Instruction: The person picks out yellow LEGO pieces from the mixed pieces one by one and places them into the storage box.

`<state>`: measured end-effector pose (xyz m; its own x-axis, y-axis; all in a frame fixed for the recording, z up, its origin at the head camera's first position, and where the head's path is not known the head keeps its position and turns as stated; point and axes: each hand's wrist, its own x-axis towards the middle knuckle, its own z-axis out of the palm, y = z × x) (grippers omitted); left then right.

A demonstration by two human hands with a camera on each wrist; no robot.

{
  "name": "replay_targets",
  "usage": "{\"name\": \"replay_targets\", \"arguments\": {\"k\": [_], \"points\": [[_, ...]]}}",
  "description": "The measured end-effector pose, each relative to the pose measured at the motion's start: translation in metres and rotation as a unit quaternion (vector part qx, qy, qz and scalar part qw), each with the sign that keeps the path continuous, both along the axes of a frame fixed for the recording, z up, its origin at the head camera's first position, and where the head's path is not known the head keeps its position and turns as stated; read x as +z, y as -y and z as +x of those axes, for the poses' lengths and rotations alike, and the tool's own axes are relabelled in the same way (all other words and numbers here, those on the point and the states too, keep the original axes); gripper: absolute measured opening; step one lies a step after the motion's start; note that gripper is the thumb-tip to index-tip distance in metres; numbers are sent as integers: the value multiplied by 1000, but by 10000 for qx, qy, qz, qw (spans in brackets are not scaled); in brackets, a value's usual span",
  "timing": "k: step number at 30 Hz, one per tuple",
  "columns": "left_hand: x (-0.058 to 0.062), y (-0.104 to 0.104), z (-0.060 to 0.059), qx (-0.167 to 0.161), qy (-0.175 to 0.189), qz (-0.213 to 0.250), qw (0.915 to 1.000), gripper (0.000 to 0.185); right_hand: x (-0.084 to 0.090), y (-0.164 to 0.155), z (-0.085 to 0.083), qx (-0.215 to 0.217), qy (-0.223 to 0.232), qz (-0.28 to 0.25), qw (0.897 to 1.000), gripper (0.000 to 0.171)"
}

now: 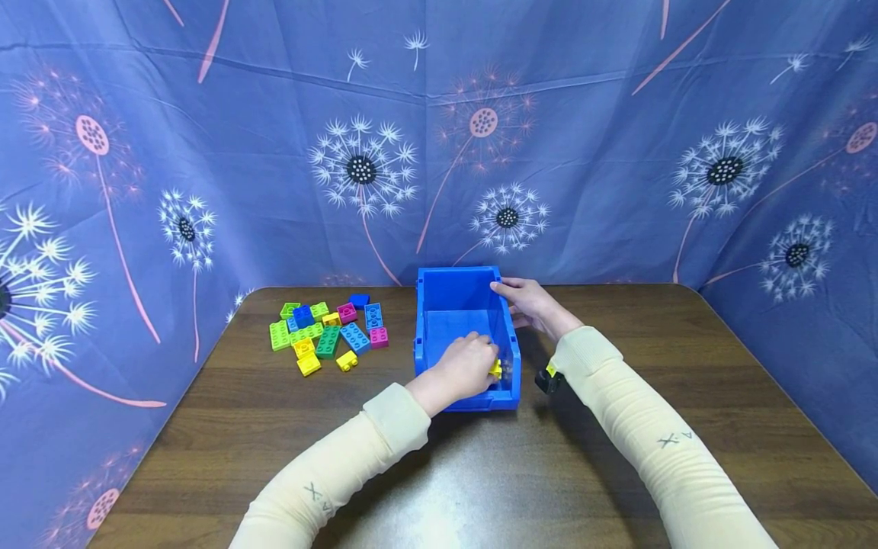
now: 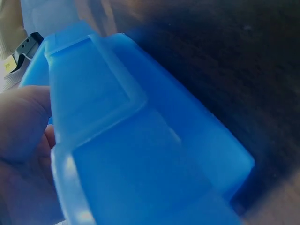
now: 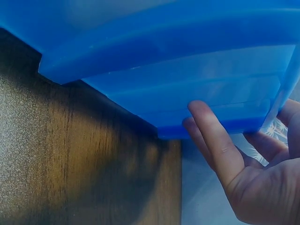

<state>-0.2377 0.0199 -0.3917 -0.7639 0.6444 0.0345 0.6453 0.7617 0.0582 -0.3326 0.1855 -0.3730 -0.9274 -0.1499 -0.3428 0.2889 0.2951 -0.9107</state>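
A blue plastic bin (image 1: 456, 332) stands on the table near its back edge. Down inside it, my left hand (image 1: 468, 367) pinches a yellow toy brick (image 1: 496, 369) near the bin's right wall. In the left wrist view the bin's wall (image 2: 140, 164) covers most of the fingers of that hand and the brick. At the bin's right side, my right hand (image 1: 536, 305) holds the wall, thumb over the rim and fingers along the outside, as the right wrist view of the fingers (image 3: 213, 140) shows.
Left of the bin lies a loose group of toy bricks, among them a dark green brick (image 1: 328, 342), a blue brick (image 1: 355, 338), a magenta brick (image 1: 379, 338) and a yellow brick (image 1: 347, 361). A patterned blue cloth (image 1: 425, 152) hangs behind the wooden table (image 1: 686, 358).
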Motion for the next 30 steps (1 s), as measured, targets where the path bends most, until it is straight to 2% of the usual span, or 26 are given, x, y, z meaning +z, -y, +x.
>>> {"name": "replay_targets", "arguments": {"k": [21,30], "points": [[-14,-5,-8,190,-130,-289,9993,43,-1,0,0,-15,-35,-46,10000,68],[-15,-7,-10,306,12,-334,9990,42,0,0,2,13,-69,-45,10000,69]]}}
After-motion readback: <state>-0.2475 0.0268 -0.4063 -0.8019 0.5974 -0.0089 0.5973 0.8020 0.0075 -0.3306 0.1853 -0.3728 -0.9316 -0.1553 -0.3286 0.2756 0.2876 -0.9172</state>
